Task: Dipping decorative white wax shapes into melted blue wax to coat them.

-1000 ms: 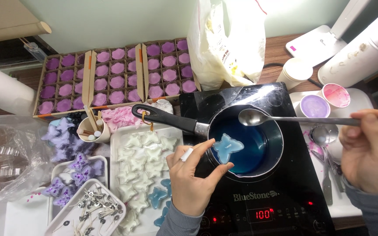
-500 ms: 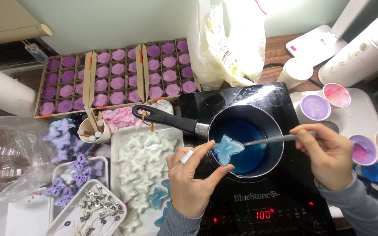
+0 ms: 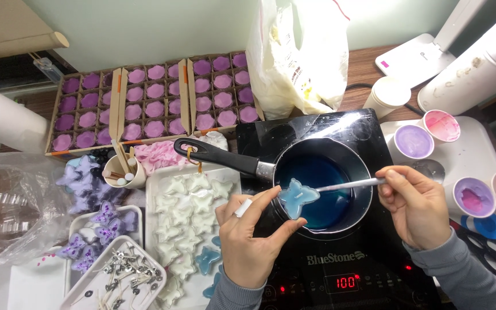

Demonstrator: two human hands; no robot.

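My left hand [image 3: 250, 236] pinches a blue butterfly-shaped wax piece [image 3: 297, 197] between thumb and fingers, over the near left rim of a black-handled saucepan [image 3: 360, 172] of blue liquid. My right hand [image 3: 417, 208] grips the handle of a metal spoon [image 3: 347, 185]; the spoon's bowl end lies against the butterfly's right wing. The pan stands on a black induction hob [image 3: 368, 258] with a red lit display.
A white tray [image 3: 150, 195] of white and blue butterflies lies left of the hob. Purple butterflies [image 3: 99, 224], a dish of metal wick tabs [image 3: 123, 272], cardboard trays of purple shapes [image 3: 150, 97], a plastic bag [image 3: 299, 51], paper cups [image 3: 440, 126] and scissors [image 3: 489, 244] surround it.
My right hand brought the spoon from high over the pan down and left to the butterfly, then held near it. Cups at the right came into view. The left hand stayed put.
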